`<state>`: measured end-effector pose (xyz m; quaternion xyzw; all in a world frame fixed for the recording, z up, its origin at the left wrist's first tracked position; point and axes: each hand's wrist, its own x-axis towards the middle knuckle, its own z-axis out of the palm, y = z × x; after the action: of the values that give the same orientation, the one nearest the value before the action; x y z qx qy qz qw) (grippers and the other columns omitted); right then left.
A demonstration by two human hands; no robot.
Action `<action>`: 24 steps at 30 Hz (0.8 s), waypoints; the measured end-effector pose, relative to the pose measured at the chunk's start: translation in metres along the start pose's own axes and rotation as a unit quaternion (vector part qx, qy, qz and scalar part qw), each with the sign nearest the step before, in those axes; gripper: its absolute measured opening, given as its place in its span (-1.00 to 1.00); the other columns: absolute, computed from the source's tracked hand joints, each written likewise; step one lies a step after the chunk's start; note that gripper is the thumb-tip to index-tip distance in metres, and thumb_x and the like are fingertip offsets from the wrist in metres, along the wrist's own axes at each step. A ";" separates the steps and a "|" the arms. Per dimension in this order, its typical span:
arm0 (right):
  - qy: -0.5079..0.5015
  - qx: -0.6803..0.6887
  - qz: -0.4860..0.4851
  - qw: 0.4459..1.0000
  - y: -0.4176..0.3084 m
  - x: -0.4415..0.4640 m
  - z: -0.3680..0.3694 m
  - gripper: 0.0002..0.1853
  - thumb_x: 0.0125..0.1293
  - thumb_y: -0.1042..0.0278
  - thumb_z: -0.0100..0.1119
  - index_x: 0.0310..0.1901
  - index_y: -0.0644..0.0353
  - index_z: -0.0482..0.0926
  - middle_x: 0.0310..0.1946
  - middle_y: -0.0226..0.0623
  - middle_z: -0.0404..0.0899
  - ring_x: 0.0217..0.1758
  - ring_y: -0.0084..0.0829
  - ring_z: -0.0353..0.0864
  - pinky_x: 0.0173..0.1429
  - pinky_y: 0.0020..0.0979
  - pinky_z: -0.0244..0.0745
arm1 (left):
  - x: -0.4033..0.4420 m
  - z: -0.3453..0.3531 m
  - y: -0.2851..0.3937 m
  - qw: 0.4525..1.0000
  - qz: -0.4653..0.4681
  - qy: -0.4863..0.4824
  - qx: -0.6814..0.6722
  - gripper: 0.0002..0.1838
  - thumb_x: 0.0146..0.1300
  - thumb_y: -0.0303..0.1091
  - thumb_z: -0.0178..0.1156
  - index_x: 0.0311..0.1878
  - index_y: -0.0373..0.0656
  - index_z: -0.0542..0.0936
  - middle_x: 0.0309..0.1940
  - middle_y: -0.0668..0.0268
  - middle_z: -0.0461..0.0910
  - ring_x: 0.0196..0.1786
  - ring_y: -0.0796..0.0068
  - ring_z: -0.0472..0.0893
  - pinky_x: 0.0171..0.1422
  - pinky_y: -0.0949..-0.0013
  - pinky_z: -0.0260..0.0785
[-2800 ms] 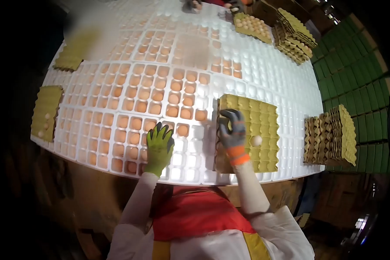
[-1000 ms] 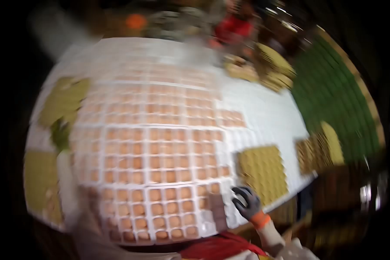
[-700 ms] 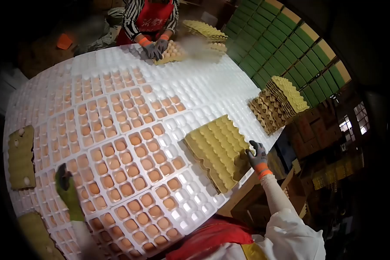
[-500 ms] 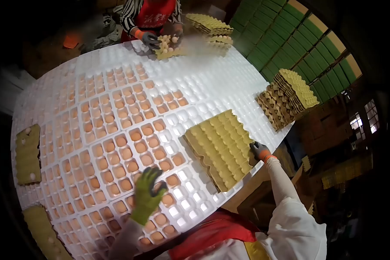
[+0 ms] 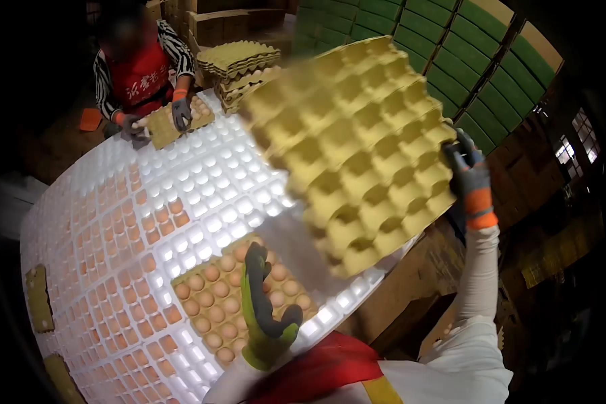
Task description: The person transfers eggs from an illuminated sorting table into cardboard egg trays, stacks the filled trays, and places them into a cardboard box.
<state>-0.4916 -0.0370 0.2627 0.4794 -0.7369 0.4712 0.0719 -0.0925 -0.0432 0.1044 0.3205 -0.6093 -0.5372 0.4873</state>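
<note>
My right hand (image 5: 466,165), in a grey glove with an orange cuff, grips the right edge of an egg tray (image 5: 363,151). This yellow moulded tray is tilted up above the table, its cups holding no eggs. Below and to its left lies another egg tray (image 5: 205,299) full of brown eggs (image 5: 230,305). Over that full tray is my left hand (image 5: 268,306), in a green and grey glove, with fingers stretched and thumb apart. It hides some of the eggs; whether it touches them I cannot tell.
White foam trays (image 5: 215,182) cover the table, many pockets on the left holding eggs (image 5: 161,222). Across the table, a person in a red apron (image 5: 138,74) handles a small egg tray (image 5: 165,128). Stacked trays (image 5: 239,64) stand nearby, and green boxes (image 5: 451,54) rise behind.
My right hand has lifted the yellow tray off the table, and a full tray of eggs now shows below. My left hand has moved over those eggs. The view has turned right.
</note>
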 end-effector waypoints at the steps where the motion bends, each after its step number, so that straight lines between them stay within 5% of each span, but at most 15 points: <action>1: -0.018 -0.072 -0.067 0.995 0.049 0.052 -0.041 -0.63 0.39 0.34 0.30 0.21 0.08 0.66 -0.14 -0.22 0.73 -0.11 -0.46 0.66 0.03 -0.41 0.54 | 0.018 0.025 0.001 0.998 -0.037 0.008 -0.046 -0.22 0.20 -0.58 0.30 0.51 -0.34 0.27 0.29 0.22 0.42 0.22 0.30 0.49 0.36 0.26 0.39; 3: -0.061 -0.052 -0.040 0.996 0.135 0.134 -0.098 -0.63 0.36 0.25 0.33 0.15 0.16 0.67 -0.22 -0.37 0.72 -0.18 -0.57 0.58 -0.06 -0.45 0.50 | 0.035 0.066 -0.023 0.994 0.099 0.021 0.043 -0.19 0.17 -0.64 0.31 0.52 -0.32 0.27 0.40 0.11 0.41 0.38 0.21 0.47 0.41 0.20 0.38; 4: -0.079 0.038 0.048 0.995 0.164 0.168 -0.111 -0.62 0.34 0.21 0.35 0.12 0.20 0.68 -0.22 -0.44 0.70 -0.18 -0.60 0.54 -0.09 -0.45 0.47 | 0.035 0.082 -0.012 0.999 0.038 0.009 0.013 -0.22 0.15 -0.61 0.36 0.48 -0.32 0.34 0.46 -0.02 0.39 0.48 0.07 0.43 0.46 0.11 0.36; 6: -0.127 0.013 0.095 0.987 0.203 0.198 -0.114 -0.60 0.32 0.19 0.38 0.08 0.27 0.68 -0.20 -0.47 0.71 -0.18 -0.60 0.54 -0.09 -0.46 0.47 | 0.032 0.103 -0.007 0.979 0.107 -0.021 0.170 -0.28 0.13 -0.59 0.38 0.41 -0.29 0.45 0.43 -0.03 0.43 0.48 -0.01 0.42 0.48 0.06 0.34; 7: -0.167 -0.098 0.182 0.964 0.216 0.208 -0.114 -0.53 0.29 0.13 0.39 0.12 0.28 0.68 -0.08 -0.38 0.76 -0.09 -0.54 0.63 0.00 -0.41 0.52 | 0.024 0.112 -0.016 0.984 0.058 -0.016 0.168 -0.35 0.12 -0.57 0.39 0.34 -0.29 0.53 0.41 -0.02 0.45 0.46 -0.07 0.43 0.49 0.04 0.34; 10: -0.162 -0.123 0.060 0.977 0.311 0.220 -0.095 -0.51 0.28 0.12 0.39 0.15 0.24 0.68 0.01 -0.25 0.78 0.01 -0.42 0.70 0.12 -0.33 0.55 | 0.010 0.115 -0.030 0.986 0.019 -0.006 0.168 -0.35 0.14 -0.55 0.40 0.35 -0.27 0.52 0.39 -0.01 0.47 0.45 -0.04 0.44 0.48 0.06 0.35; 14: -0.116 -0.254 0.026 0.960 0.290 0.215 -0.092 -0.48 0.28 0.01 0.36 0.16 0.18 0.69 0.15 -0.08 0.71 0.18 -0.13 0.70 0.24 -0.22 0.54 | -0.020 0.099 -0.040 0.967 0.004 0.049 0.251 -0.41 0.17 -0.56 0.38 0.32 -0.28 0.55 0.37 0.02 0.48 0.39 0.03 0.50 0.44 0.14 0.39; 16: -0.144 -0.467 -0.045 0.871 0.259 0.210 -0.098 -0.53 0.31 0.00 0.27 0.11 0.15 0.69 0.16 0.00 0.65 0.17 0.06 0.64 0.24 -0.09 0.55 | -0.037 0.090 -0.032 0.970 -0.026 0.114 0.212 -0.44 0.20 -0.59 0.34 0.31 -0.28 0.55 0.36 0.06 0.49 0.37 0.14 0.51 0.42 0.20 0.41; 18: -0.119 -0.244 -0.141 0.952 0.311 0.244 -0.110 -0.60 0.44 0.14 0.19 0.11 0.28 0.68 0.07 -0.05 0.70 0.07 -0.10 0.70 0.14 -0.21 0.59 | -0.063 0.058 -0.027 0.945 -0.016 0.209 0.250 -0.45 0.21 -0.61 0.33 0.32 -0.28 0.55 0.33 0.09 0.51 0.35 0.21 0.52 0.40 0.24 0.43; 19: -0.055 -0.123 0.016 0.991 0.297 0.243 -0.116 -0.57 0.54 0.20 0.13 0.27 0.32 0.60 0.17 -0.07 0.66 0.20 -0.24 0.66 0.24 -0.30 0.56 | -0.084 0.042 -0.022 0.928 -0.046 0.278 0.245 -0.48 0.23 -0.61 0.31 0.30 -0.27 0.56 0.29 0.11 0.53 0.29 0.27 0.55 0.35 0.26 0.46; 20: 0.018 -0.046 -0.014 0.999 0.267 0.232 -0.114 -0.60 0.53 0.25 0.13 0.24 0.33 0.60 0.16 -0.08 0.66 0.19 -0.24 0.66 0.24 -0.31 0.55 | -0.101 0.024 -0.023 0.909 -0.061 0.340 0.235 -0.51 0.25 -0.60 0.30 0.29 -0.26 0.57 0.26 0.14 0.55 0.24 0.33 0.57 0.31 0.29 0.49; 22: 0.079 0.059 -0.194 0.976 0.164 0.156 -0.062 -0.66 0.51 0.36 0.12 0.19 0.37 0.62 0.14 -0.10 0.66 0.17 -0.26 0.65 0.24 -0.33 0.55 | -0.171 -0.028 -0.029 0.828 -0.134 0.498 0.219 -0.58 0.30 -0.58 0.28 0.23 -0.23 0.60 0.18 0.22 0.58 0.13 0.45 0.59 0.21 0.35 0.50; 24: 0.017 0.129 -0.326 0.936 0.088 0.064 -0.009 -0.71 0.49 0.47 0.12 0.15 0.41 0.63 0.12 -0.12 0.66 0.16 -0.28 0.65 0.25 -0.35 0.54 | -0.197 -0.042 -0.028 0.803 -0.174 0.489 0.293 -0.66 0.34 -0.55 0.28 0.18 -0.21 0.63 0.12 0.30 0.59 0.08 0.51 0.60 0.13 0.37 0.49</action>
<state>-0.5964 -0.0628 0.2485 0.6906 -0.4714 0.5209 0.1718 0.0065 0.1168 0.0259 0.7687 -0.3527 -0.1808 0.5021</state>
